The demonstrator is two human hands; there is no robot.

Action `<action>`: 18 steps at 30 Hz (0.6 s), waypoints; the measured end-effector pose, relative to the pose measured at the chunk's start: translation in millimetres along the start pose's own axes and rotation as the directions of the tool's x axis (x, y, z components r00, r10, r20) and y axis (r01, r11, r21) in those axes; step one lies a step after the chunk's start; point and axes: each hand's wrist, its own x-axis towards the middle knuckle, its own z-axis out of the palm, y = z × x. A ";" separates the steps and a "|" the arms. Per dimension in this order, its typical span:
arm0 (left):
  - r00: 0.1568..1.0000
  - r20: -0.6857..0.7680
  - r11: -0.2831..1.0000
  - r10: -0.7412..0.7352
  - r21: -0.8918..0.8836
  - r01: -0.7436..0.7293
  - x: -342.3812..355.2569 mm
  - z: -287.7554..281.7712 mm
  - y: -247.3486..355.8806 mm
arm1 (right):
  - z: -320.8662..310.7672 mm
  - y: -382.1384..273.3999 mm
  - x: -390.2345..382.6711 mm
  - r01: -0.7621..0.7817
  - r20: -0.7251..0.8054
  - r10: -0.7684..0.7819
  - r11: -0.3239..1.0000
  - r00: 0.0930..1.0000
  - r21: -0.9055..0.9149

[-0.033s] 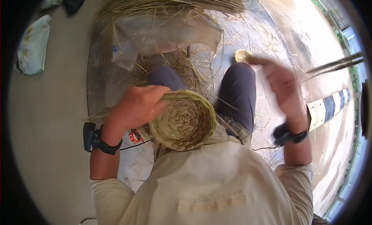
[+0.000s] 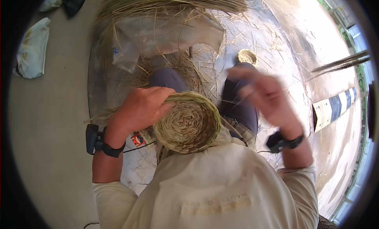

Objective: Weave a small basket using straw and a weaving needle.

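Well, my left hand point(image 2: 143, 107) clasps the basket point(image 2: 187, 124) by its rim; my right hand's point(image 2: 268, 98) blurred grip I can't tell.

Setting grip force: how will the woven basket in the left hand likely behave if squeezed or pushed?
Probably light for its size: the woven basket looks made of thin, straw-like strands. Likely springy rather than rigid, being interlaced, not solid, along the side that the left hand grips. Its ridged weave suggests little slipping.

Left fingers point(image 2: 161, 93) curled, right fingers point(image 2: 241, 74) blurred
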 end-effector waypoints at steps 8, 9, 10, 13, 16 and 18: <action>0.998 -0.033 0.998 -0.049 -0.050 0.048 8.2 4.8 6.4 | 102.0 98.9 -32.6 -0.399 0.427 0.126 0.653 0.895 0.644; 0.997 -0.034 0.996 -0.069 -0.061 0.067 7.9 4.4 8.5 | 99.2 105.3 -34.7 -0.447 0.492 0.115 0.629 0.863 0.636; 0.998 -0.033 0.996 -0.061 -0.068 0.059 7.0 4.4 8.8 | 101.7 112.4 -34.0 -0.284 0.403 0.026 0.750 0.915 0.597; 0.999 -0.042 0.997 -0.019 -0.076 0.016 7.0 5.2 8.7 | 74.0 116.8 -20.8 -0.393 0.408 0.129 0.628 0.904 0.672; 0.997 -0.068 0.996 0.042 -0.082 -0.048 11.0 10.3 8.6 | 68.5 87.7 5.4 -0.197 0.189 0.054 0.307 0.980 0.931; 0.993 -0.091 0.991 0.072 -0.105 -0.081 11.6 11.5 8.4 | 78.0 28.7 34.1 -0.114 0.112 0.143 0.008 0.983 0.993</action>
